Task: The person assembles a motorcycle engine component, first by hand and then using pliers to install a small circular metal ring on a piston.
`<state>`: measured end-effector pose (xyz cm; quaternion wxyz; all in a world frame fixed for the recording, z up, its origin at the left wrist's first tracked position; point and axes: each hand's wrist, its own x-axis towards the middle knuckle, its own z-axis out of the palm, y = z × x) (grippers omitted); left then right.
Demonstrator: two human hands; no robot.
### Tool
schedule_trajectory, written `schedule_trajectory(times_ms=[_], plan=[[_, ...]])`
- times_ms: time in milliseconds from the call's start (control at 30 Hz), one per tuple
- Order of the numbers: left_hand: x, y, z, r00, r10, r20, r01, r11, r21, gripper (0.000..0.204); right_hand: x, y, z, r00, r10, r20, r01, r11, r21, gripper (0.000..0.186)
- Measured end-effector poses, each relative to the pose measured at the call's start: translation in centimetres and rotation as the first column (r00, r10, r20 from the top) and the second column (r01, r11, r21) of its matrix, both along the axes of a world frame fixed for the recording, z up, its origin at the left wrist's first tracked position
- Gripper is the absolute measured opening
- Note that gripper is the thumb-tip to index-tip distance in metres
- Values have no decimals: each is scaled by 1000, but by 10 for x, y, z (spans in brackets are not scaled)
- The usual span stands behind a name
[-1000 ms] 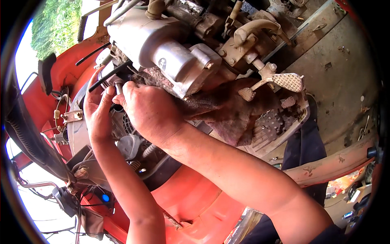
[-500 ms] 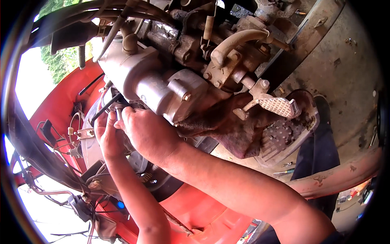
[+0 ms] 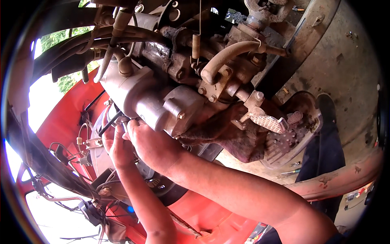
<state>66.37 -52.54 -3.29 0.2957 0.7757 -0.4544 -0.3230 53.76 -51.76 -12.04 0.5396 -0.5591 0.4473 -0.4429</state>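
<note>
Both hands meet at the left end of a silver metal cylinder housing [image 3: 148, 110] on a greasy machine. The fingers of my left hand [image 3: 120, 151] are closed around a small metal piece [image 3: 124, 119] that looks like a bolt. My right hand [image 3: 153, 144] is closed against the same spot from the right, just under the housing. What its fingertips grip is hidden behind the knuckles. A thin black rod [image 3: 109, 123] slants past my left fingertips.
A ridged metal foot pedal [image 3: 268, 122] and a dirty brown cloth [image 3: 239, 144] are right of my hands. A curved hose [image 3: 227, 57] runs above. Red body panels [image 3: 65, 116] with loose wires lie to the left. A red tube [image 3: 337, 179] crosses at lower right, above the concrete floor [image 3: 345, 77].
The whole view has shifted slightly, so my hands appear a little lower and further right. Both stay together at the same place beside the housing, with the fingers still closed.
</note>
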Motion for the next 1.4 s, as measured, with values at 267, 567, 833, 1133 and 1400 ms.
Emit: schedule_trajectory(times_ms=[267, 567, 833, 1133, 1400], plan=[[-1, 1, -2, 998, -53, -33, 51, 997, -50, 51, 11, 3, 7, 998, -31, -56, 38, 992, 120, 14], [11, 4, 4, 991, 85, -99, -84, 996, 13, 61, -6, -11, 9, 844, -63, 532, -234, 850, 472, 16], [18, 8, 3, 989, 84, -124, -82, 996, 22, 61, -15, -14, 13, 463, -465, 754, -422, 633, 649, 12], [12, 8, 3, 988, 95, -123, -89, 995, 49, 62, 16, -4, 5, 763, -282, 581, -110, 830, 547, 6], [13, 4, 4, 987, 100, -122, -92, 993, 70, 67, 37, 6, -2, 922, -110, -372, 74, 991, -109, 4]])
